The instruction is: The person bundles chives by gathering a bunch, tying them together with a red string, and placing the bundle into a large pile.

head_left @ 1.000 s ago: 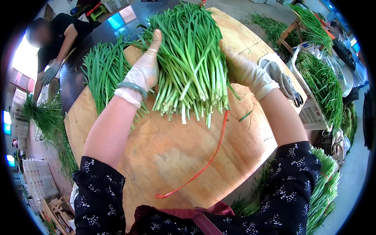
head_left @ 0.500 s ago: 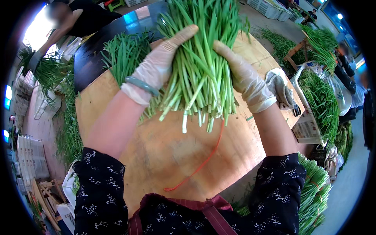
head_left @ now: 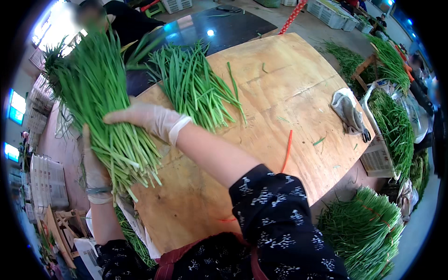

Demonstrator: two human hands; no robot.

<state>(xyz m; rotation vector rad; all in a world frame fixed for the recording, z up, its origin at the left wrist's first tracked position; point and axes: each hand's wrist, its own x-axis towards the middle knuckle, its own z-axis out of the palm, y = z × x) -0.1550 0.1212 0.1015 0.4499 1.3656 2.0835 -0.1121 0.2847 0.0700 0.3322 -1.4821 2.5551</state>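
Observation:
Both hands wear thin pale gloves and hold a thick bunch of green garlic chives (head_left: 100,88) over the left edge of the wooden tabletop (head_left: 289,84). My left hand (head_left: 96,170) presses its outer side, with a bracelet at the wrist. My right hand (head_left: 147,119) reaches across and is closed on the inner side, partly covered by stems. The cut pale ends slant down toward me and the leaves point away to the far left. A smaller loose pile of garlic chives (head_left: 191,84) lies just beyond my right hand. One red string (head_left: 287,149) rests on the board, partly behind my sleeve.
A grey cloth (head_left: 346,112) and dark-handled scissors (head_left: 366,136) sit at the board's right edge. Beyond stands a white crate of chives (head_left: 385,121). Tied bundles (head_left: 366,228) are stacked at lower right. A dark tabletop (head_left: 205,32) adjoins at the far side, near another person (head_left: 128,18).
The bunch has moved from the middle of the board to its left edge, with both hands on it. My right arm now crosses the board, and the loose pile shows fully.

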